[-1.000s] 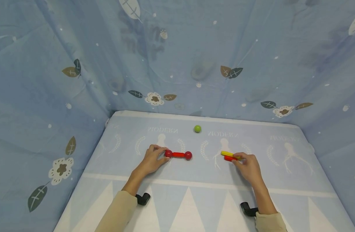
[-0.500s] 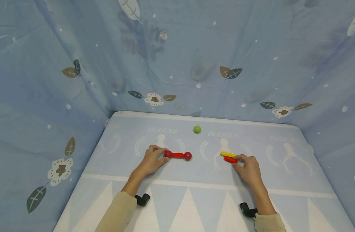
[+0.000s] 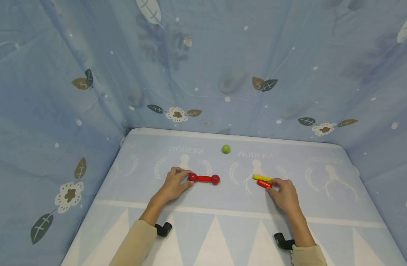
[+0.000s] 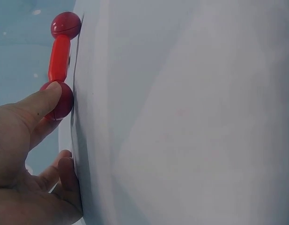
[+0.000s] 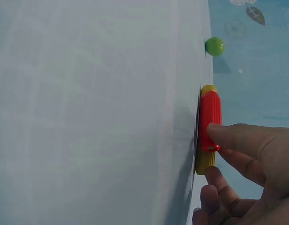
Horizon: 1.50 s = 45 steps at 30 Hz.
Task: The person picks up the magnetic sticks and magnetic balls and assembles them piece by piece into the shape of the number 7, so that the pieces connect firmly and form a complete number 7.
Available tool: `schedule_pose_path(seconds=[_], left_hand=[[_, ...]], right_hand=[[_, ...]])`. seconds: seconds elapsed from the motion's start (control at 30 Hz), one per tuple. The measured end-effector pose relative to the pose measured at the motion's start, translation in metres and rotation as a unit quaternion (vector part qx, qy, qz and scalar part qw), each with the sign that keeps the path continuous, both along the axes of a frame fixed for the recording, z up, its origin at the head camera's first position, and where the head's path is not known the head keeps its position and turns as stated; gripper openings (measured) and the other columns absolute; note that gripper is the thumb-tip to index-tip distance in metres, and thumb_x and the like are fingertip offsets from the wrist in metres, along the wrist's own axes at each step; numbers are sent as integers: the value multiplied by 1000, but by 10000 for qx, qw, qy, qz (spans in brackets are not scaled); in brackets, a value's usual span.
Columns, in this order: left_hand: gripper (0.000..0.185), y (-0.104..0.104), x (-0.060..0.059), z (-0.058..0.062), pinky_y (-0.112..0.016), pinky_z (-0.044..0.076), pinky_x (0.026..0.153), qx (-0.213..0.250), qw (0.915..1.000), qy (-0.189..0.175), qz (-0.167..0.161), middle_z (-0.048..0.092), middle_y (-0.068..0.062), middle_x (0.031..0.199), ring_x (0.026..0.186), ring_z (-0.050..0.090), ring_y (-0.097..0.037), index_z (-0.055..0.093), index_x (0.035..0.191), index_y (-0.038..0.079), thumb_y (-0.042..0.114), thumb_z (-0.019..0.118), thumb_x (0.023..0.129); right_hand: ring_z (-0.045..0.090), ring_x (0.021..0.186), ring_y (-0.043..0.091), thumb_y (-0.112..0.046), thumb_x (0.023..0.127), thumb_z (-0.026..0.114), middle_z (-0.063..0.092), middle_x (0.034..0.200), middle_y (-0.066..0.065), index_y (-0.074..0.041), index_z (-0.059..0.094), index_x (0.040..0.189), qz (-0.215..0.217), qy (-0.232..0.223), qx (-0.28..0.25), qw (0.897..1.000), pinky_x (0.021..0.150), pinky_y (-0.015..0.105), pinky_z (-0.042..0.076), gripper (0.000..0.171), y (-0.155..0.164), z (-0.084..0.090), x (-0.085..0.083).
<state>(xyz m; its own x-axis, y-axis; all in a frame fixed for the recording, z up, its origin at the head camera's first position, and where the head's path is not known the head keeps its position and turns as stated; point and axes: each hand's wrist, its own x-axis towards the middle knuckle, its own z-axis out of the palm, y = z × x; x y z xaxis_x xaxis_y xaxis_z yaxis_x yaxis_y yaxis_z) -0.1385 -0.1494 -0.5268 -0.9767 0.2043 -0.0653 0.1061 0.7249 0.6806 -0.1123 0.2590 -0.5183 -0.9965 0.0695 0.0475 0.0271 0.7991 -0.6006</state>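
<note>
Right wrist view — yellow stick (image 5: 204, 162), both ends; head view — just one.

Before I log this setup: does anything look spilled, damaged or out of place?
Nothing looks spilled or damaged. The red dumbbell shape looks straight, and the red bar and yellow bar lie side by side. One oddity: the MODERN lettering on the table cover looks inverted in the head view.

Over the past second, right hand (image 3: 284, 194) shifts back slightly. Red stick (image 3: 264, 184) goes with it, turning a little, its gripped end dipping nearer the body. Yellow stick (image 3: 261, 177) now shows less beside the hand, head view.
</note>
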Motion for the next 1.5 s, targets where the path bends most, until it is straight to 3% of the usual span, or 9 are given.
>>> schedule_pose_path(seconds=[0.2, 0.4, 0.73, 1.03, 1.33, 1.5], left_hand=[[42, 0, 1, 1, -56, 42, 98, -15, 10000, -11, -32, 46, -18, 131, 120, 41, -37, 66, 130, 15, 27, 76, 91], [40, 0, 1, 3, -57, 42, 98, -4, 10000, 20, -23, 46, -19, 130, 120, 42, -38, 67, 129, 15, 25, 76, 91], [41, -1, 1, 0, -57, 42, 97, -30, 10000, 81, 6, 46, -19, 130, 120, 42, -38, 67, 129, 15, 25, 76, 90], [38, -1, 1, 0, -56, 42, 97, 27, 9999, 88, -82, 46, -18, 129, 118, 42, -38, 67, 128, 17, 25, 75, 91], [41, 0, 0, 1, -56, 43, 98, -70, 10000, -2, -15, 46, -17, 130, 120, 42, -37, 67, 129, 17, 28, 76, 91], [42, 1, 0, 1, -57, 43, 98, -171, 9999, 20, -3, 46, -18, 131, 120, 43, -37, 66, 130, 17, 28, 76, 91]], right_hand=[[51, 78, 27, -10, 89, 74, 63, 108, 23, 0, 71, 112, 14, -240, -381, 9990, 63, 36, 40, 26, 0, 3, 1], [56, 85, 28, -12, 89, 76, 64, 109, 21, -4, 72, 110, 239, -160, -565, 9980, 71, 38, 44, 23, -11, 10, 4], [50, 79, 23, -9, 86, 77, 64, 103, 13, -12, 76, 104, 678, 41, -870, 9939, 68, 36, 42, 18, -48, 19, 3], [51, 87, 24, -8, 85, 78, 63, 101, 7, -19, 76, 101, 1128, -45, -1061, 9879, 74, 38, 44, 19, -80, 21, 2], [54, 95, 26, -7, 85, 80, 65, 100, 2, -21, 77, 97, 1599, -294, -1235, 9790, 81, 40, 46, 19, -118, 22, 4], [55, 95, 26, -6, 85, 79, 64, 100, 4, -20, 77, 97, 2016, -309, -1448, 9682, 80, 39, 47, 18, -139, 17, 8]])
